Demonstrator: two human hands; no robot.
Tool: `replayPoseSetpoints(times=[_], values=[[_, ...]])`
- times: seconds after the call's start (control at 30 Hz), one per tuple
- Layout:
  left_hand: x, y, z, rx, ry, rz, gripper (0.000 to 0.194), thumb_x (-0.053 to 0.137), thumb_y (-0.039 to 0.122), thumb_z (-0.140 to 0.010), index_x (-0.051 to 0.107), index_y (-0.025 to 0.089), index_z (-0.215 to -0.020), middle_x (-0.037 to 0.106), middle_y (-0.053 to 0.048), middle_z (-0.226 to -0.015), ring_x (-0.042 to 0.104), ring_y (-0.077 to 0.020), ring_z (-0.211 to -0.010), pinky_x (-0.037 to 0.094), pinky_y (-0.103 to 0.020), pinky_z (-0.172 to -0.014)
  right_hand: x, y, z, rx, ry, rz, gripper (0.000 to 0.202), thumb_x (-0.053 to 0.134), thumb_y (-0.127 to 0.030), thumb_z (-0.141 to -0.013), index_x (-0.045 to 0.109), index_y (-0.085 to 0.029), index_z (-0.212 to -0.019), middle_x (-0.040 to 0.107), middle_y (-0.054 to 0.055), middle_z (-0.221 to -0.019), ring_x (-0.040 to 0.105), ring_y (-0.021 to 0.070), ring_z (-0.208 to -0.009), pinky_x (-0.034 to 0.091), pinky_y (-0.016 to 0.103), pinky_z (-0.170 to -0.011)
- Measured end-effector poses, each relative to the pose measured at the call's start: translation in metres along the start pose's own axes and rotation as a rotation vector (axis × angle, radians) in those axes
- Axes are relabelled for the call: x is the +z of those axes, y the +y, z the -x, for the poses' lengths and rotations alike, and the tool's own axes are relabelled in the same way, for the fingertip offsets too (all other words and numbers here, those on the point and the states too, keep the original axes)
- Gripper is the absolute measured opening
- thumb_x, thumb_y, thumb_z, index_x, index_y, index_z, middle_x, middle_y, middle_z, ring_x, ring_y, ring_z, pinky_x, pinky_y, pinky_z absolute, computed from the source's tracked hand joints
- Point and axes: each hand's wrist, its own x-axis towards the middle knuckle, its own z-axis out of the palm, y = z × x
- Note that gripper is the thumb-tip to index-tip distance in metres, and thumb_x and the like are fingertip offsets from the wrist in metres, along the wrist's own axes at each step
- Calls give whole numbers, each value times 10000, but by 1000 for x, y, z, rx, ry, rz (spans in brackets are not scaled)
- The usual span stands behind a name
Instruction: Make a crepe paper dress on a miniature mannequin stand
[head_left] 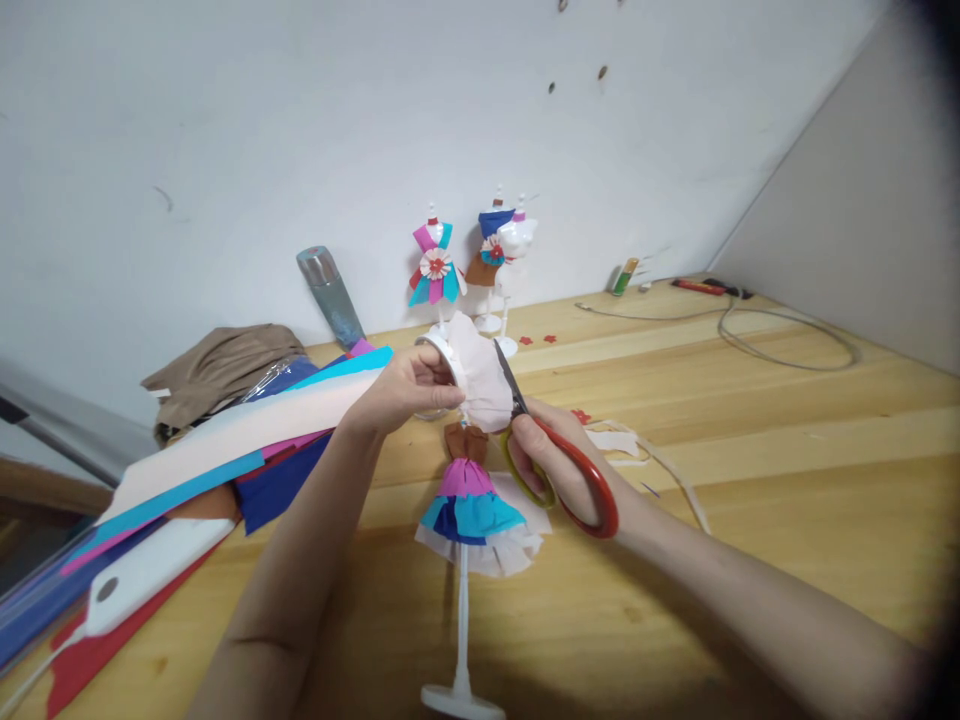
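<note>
My left hand [412,385] is closed, its thumb and fingers pinching a ruffled piece of pale pink crepe paper [480,375]. A white ring [444,352], perhaps a tape roll, shows by its fingers; whether the hand grips it I cannot tell. My right hand [559,455] is wrapped round scissors [592,485] with red and yellow handles, their dark blades at the paper's right edge. Just below the hands, a small white mannequin stand [463,620] lies on the table, dressed in a brown top [466,442] and a layered pink, blue and pale skirt [480,515].
Dressed mini mannequins [436,262] stand by the wall. Crepe paper sheets [247,425], a white glue gun-like tool [161,570], brown cloth [225,365] and a flask [330,295] lie at left. Rightward are paper scraps [615,441], a cable [795,362] and a glue stick [625,277].
</note>
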Motion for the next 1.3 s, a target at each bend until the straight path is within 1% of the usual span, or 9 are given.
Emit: replayPoseSetpoints(times=[0.13,0.27,0.4,0.57,0.67,0.83,1.0,1.13,1.3], values=[[0,0,1,-15,17,9,356,920,320,-570,740,125,-806,747,-70,-771,690,-164,-726,540,-271,-719,2,0,0,23,6,-7,476,443,-666,-932,521,-215,-801,424,-62,-462,354,108,-392,254,262,-404],[0,-1,1,-28,25,9,371,922,328,-567,734,124,-813,748,-72,-779,693,-169,-730,537,-270,-709,5,1,0,41,20,-53,456,471,-654,-926,514,-219,-795,412,-78,-449,324,94,-367,238,253,-390],[0,0,1,-26,26,-4,380,920,340,-565,732,126,-816,743,-69,-764,693,-174,-735,539,-276,-715,4,1,1,50,-16,-87,469,453,-649,-939,537,-204,-816,414,-82,-438,333,89,-350,251,244,-379],[-3,1,2,-26,10,-39,358,915,324,-576,729,121,-805,731,-61,-740,686,-168,-724,533,-269,-710,1,-5,0,-1,-80,-93,496,430,-667,-936,537,-189,-852,451,-65,-453,396,102,-385,307,244,-422],[-5,1,3,-64,-9,-48,352,912,317,-577,725,118,-799,733,-66,-755,679,-165,-700,526,-266,-678,-2,-9,0,-4,-93,-81,473,412,-624,-963,539,-189,-829,460,-52,-471,412,106,-412,319,252,-450],[-5,2,4,-82,-37,-84,376,909,340,-576,724,117,-814,736,-72,-789,684,-182,-731,536,-289,-711,-4,-11,1,-44,-96,-30,456,408,-566,-987,548,-187,-775,487,-35,-526,445,103,-457,332,256,-489],[-5,4,6,-99,-65,-137,354,893,353,-616,717,120,-816,732,-70,-810,689,-188,-757,537,-305,-755,-4,-8,0,-32,-84,-24,454,436,-600,-963,529,-188,-797,492,-31,-590,462,106,-480,349,260,-488],[-5,7,7,-117,-88,-192,338,878,351,-640,705,114,-806,716,-70,-796,687,-193,-773,536,-310,-767,-3,-8,0,-13,-84,-26,472,421,-627,-960,510,-194,-793,481,-39,-586,453,103,-479,347,259,-487],[-5,10,8,-122,-99,-262,305,863,329,-663,700,111,-802,710,-73,-798,678,-180,-767,536,-293,-742,-3,-10,-1,-2,-85,-31,477,436,-637,-950,507,-196,-782,476,-45,-542,433,102,-446,326,261,-468]])
